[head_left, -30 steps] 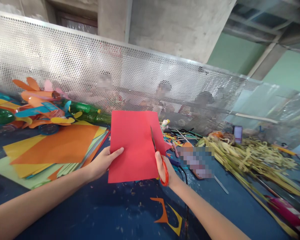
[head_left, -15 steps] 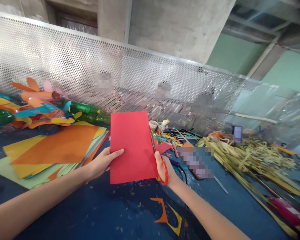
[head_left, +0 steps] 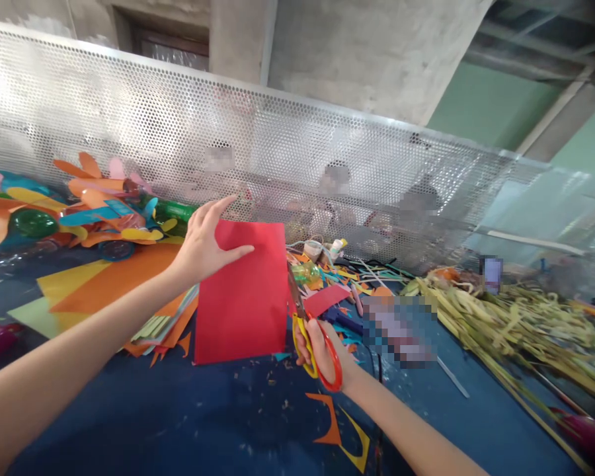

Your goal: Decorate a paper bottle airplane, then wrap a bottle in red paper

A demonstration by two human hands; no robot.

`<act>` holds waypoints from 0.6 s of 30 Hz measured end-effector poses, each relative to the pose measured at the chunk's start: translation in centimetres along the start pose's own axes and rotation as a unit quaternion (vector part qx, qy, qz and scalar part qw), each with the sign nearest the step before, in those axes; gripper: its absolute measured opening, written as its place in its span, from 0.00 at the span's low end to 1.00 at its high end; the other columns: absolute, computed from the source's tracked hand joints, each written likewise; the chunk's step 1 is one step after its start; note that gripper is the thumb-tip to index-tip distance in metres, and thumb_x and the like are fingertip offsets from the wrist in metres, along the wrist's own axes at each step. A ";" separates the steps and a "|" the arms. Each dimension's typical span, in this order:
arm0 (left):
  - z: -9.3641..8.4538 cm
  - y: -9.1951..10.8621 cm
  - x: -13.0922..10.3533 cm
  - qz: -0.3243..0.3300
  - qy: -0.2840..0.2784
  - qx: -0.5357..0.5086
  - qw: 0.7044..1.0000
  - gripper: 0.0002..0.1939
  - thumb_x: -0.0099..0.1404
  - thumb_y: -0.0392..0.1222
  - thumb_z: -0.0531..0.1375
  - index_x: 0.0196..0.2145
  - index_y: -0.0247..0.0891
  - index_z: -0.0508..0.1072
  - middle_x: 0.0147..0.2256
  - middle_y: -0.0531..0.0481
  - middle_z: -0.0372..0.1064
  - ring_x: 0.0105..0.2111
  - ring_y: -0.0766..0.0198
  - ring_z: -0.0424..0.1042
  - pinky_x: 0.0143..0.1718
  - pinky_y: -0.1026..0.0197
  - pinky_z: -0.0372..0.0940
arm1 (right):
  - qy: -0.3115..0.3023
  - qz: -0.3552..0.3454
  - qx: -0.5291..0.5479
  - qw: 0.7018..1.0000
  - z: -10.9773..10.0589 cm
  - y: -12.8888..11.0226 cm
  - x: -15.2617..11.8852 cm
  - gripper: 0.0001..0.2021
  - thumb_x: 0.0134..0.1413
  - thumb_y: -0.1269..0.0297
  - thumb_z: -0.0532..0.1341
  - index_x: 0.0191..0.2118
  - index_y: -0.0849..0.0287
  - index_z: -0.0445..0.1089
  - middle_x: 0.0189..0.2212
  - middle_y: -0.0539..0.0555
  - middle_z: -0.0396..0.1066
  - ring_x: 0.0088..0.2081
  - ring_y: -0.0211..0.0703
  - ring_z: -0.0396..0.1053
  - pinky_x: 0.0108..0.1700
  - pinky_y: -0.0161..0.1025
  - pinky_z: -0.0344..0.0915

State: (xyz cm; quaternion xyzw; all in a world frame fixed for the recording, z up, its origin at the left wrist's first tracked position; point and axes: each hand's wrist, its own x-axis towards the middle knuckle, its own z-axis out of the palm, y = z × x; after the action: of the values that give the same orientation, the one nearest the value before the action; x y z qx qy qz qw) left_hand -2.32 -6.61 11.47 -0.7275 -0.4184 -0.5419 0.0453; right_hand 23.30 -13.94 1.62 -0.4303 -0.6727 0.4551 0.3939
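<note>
A red sheet of paper [head_left: 242, 297] is in front of me. My left hand [head_left: 205, 244] is at its upper left corner, thumb over the front and fingers stretched out, apart from the thumb. Red-and-yellow-handled scissors [head_left: 310, 337] are in my right hand [head_left: 334, 350], fingers through the loops. The blades point up along the sheet's right edge; I cannot tell whether they touch it. A narrow red paper piece [head_left: 327, 299] lies just right of the blades.
Orange and yellow sheets [head_left: 114, 284] are stacked at left, below colourful paper-and-bottle models [head_left: 109, 205]. Paper scraps [head_left: 332, 420] lie on the blue table [head_left: 218, 423]. Dried leaf strips [head_left: 506, 311] cover the right side. A perforated metal panel [head_left: 277, 145] stands behind, with people beyond it.
My left hand has moved up from the sheet's left edge to its top corner and opened. The right hand and scissors have shifted slightly down, apart from the lower right corner.
</note>
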 end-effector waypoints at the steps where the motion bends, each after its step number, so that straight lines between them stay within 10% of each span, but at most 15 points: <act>1: -0.4 0.5 0.8 0.018 -0.021 0.005 1.000 0.41 0.51 0.50 0.68 0.59 0.43 0.57 0.55 0.44 0.61 0.57 0.49 0.57 0.60 0.46 0.45 | 0.002 0.000 0.001 1.000 0.1 -0.2 -0.1 0.29 0.53 0.34 0.44 0.22 0.57 0.56 0.15 0.44 0.52 0.16 0.32 0.53 0.23 0.35 0.66; 8: -2.6 2.9 4.7 -0.018 -0.184 0.008 0.983 0.23 0.54 0.56 0.62 0.46 0.43 0.74 0.41 0.50 0.74 0.43 0.54 0.70 0.50 0.54 0.58 | 0.009 -0.036 -0.001 0.999 -0.7 -0.8 -0.2 0.30 0.54 0.34 0.43 0.23 0.58 0.57 0.15 0.44 0.52 0.16 0.32 0.53 0.24 0.36 0.67; 18: -3.2 6.7 3.2 -0.019 -0.178 -0.093 0.979 0.28 0.51 0.46 0.67 0.51 0.47 0.70 0.40 0.51 0.72 0.44 0.53 0.70 0.49 0.55 0.59 | 0.013 -0.138 -0.234 0.962 -2.3 -2.0 -0.5 0.27 0.54 0.35 0.43 0.25 0.56 0.56 0.20 0.49 0.55 0.21 0.36 0.55 0.24 0.34 0.58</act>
State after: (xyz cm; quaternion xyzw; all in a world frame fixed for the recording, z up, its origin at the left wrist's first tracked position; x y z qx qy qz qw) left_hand -0.12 -10.79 18.04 -0.8051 -0.3815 -0.4410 -0.1087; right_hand 25.09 -14.20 4.10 -0.4195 -0.8081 0.2201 0.3500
